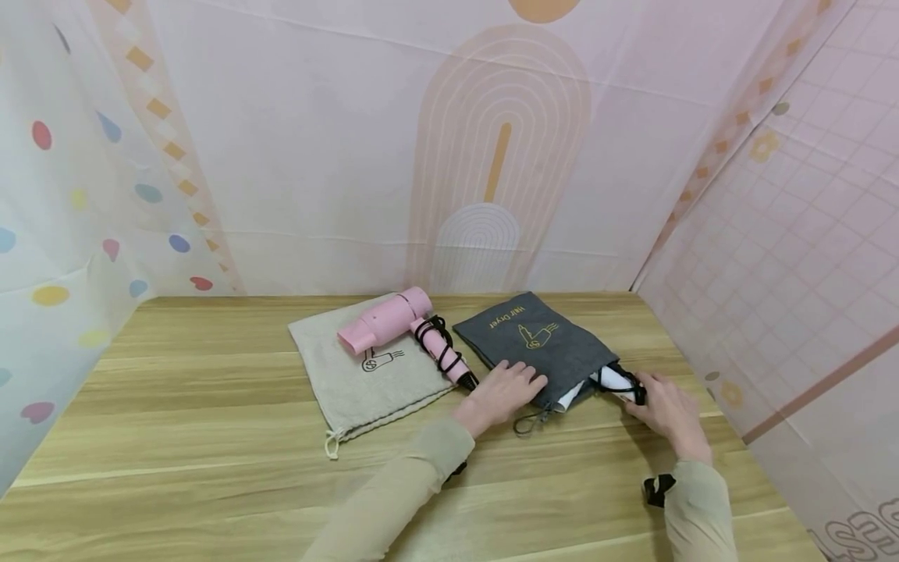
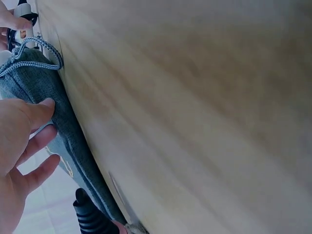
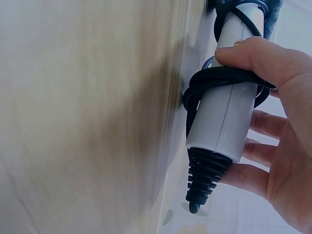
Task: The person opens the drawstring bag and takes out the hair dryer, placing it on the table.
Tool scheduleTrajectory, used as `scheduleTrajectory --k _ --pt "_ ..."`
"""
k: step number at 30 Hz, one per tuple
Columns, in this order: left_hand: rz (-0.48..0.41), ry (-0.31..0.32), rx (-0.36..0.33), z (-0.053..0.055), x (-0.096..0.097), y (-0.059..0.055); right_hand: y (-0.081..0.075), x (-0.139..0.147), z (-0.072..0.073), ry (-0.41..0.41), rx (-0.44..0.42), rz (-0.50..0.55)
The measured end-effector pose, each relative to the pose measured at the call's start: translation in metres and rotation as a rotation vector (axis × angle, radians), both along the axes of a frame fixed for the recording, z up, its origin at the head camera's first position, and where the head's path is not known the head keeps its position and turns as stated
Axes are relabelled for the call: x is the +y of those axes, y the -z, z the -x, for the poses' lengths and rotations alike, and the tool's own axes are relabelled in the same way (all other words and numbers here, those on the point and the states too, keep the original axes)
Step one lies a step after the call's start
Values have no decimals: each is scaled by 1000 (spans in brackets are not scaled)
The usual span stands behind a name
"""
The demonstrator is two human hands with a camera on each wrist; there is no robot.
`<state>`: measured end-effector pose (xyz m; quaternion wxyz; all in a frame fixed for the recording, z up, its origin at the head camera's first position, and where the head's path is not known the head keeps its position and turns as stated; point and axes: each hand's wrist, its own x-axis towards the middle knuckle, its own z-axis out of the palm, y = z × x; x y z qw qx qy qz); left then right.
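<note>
My right hand [image 1: 667,410] grips the handle of a white hair dryer [image 3: 222,119], with its thumb on one side and fingers behind. A black cord [image 3: 224,78] is wound around that handle. Most of this dryer is hidden inside a dark grey drawstring pouch [image 1: 569,351] marked "Hair Dryer"; handle and a white part show at the mouth. My left hand [image 1: 502,394] rests on the near edge of the pouch, its fingers loosely spread against the cloth in the left wrist view. A grey drawstring [image 2: 36,64] loops out beside the mouth.
Left of the grey pouch, a pink hair dryer [image 1: 386,321] with black cord around its handle lies on a beige drawstring pouch [image 1: 326,343]. Everything lies on a wood-grain table [image 1: 211,437]. Patterned curtains [image 1: 316,156] enclose its back and sides.
</note>
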<state>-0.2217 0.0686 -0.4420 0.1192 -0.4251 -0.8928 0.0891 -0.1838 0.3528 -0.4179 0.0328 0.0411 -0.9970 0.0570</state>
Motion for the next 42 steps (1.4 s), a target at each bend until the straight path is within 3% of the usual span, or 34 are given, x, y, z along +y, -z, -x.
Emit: scheduleTrajectory --k 15,25,42 --pt "7 -24 -23 11 -10 -1 -3 0 -1 -32 -27 20" --pt "46 -67 -80 13 -9 -7 -5 2 0 -56 -26 41" --pt "67 -105 -25 13 -8 -7 -3 3 -1 -82 -25 50"
